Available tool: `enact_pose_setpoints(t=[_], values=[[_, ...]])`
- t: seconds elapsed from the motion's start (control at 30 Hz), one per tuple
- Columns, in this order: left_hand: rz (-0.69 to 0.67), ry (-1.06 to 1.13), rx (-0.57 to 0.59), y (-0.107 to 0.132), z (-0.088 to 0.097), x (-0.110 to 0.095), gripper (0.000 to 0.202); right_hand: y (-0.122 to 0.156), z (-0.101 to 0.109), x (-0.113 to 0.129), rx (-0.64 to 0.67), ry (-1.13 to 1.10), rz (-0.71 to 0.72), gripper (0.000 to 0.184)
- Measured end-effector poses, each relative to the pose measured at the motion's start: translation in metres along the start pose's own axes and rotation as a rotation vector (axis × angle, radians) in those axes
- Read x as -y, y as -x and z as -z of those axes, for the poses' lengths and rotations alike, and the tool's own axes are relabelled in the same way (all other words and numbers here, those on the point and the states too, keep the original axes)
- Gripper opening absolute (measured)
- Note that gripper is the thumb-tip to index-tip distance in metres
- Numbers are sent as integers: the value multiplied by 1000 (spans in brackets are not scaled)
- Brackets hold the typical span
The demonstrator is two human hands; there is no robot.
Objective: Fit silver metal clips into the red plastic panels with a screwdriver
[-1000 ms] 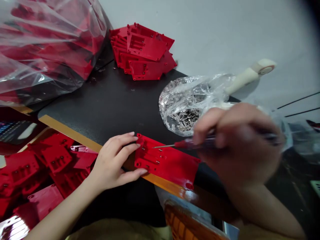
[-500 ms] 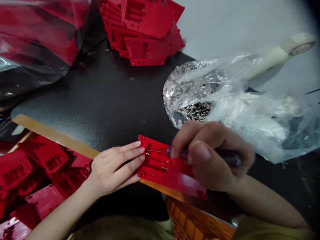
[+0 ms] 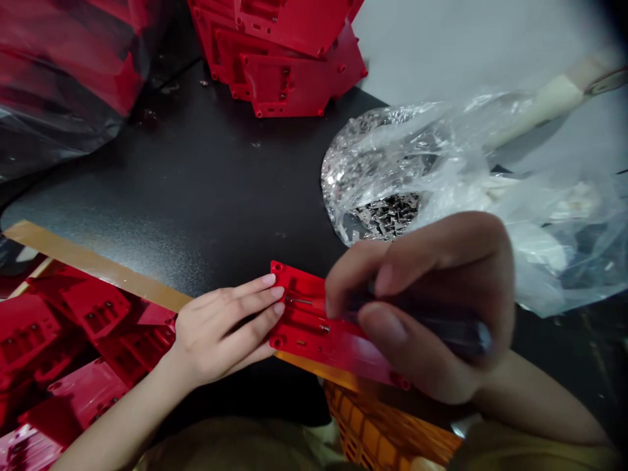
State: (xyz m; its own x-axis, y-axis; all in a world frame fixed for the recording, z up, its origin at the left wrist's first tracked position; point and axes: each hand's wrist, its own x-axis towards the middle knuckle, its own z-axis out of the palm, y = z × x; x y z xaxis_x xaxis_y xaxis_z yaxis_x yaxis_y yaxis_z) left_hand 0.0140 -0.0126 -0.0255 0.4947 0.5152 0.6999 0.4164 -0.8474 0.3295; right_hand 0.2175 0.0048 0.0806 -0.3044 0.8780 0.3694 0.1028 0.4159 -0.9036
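A red plastic battery-box panel (image 3: 343,348) lies at the near edge of the black table, with open slots and small metal contacts at its left end. My left hand (image 3: 226,327) rests on that end, fingers stretched out, fingertips over its border; the thumb is hidden. My right hand (image 3: 461,261) is closed around the dark translucent handle of a screwdriver (image 3: 456,330). Its thin metal shaft points left into the panel's upper slot, close to my left fingertips. A small spring contact sits in the slot below. My right hand covers the panel's right part.
Red panels are stacked (image 3: 289,85) at the back. A clear plastic bag (image 3: 343,163) holds many small metal contacts on the right. More red panels (image 3: 83,320) fill a box at left, below a bagged red heap (image 3: 73,65). An orange crate (image 3: 363,418) stands below the table edge.
The screwdriver handle has tilted lower to the right, and its shaft lies deeper in the slot. My right fingers have shifted on the handle. My left hand stays on the panel.
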Motion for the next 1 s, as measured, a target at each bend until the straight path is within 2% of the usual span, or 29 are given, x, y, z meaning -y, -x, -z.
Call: enact_pose_setpoints(t=[0.1, 0.23, 0.37, 0.63, 0.77, 0.9, 1.0], values=[[-4, 4, -4, 2, -1, 0, 22, -4, 5, 2, 58, 127, 21, 28], [0, 21, 3, 4, -1, 0, 22, -5, 11, 9, 161, 295, -28, 22], [16, 19, -9, 4, -2, -1, 20, -8, 12, 12, 279, 390, 44, 28], [-12, 32, -15, 3, -1, 0, 24, -8, 10, 3, 262, 319, 72, 35], [-20, 28, -38, 3, -3, 0, 28, -10, 10, -5, 164, 241, -27, 32], [-28, 21, -60, 1, -4, -1, 29, -16, 13, -6, -100, 68, -148, 28], [-36, -6, -57, 0, -5, -2, 31, -20, 16, 0, -269, -64, -125, 31]])
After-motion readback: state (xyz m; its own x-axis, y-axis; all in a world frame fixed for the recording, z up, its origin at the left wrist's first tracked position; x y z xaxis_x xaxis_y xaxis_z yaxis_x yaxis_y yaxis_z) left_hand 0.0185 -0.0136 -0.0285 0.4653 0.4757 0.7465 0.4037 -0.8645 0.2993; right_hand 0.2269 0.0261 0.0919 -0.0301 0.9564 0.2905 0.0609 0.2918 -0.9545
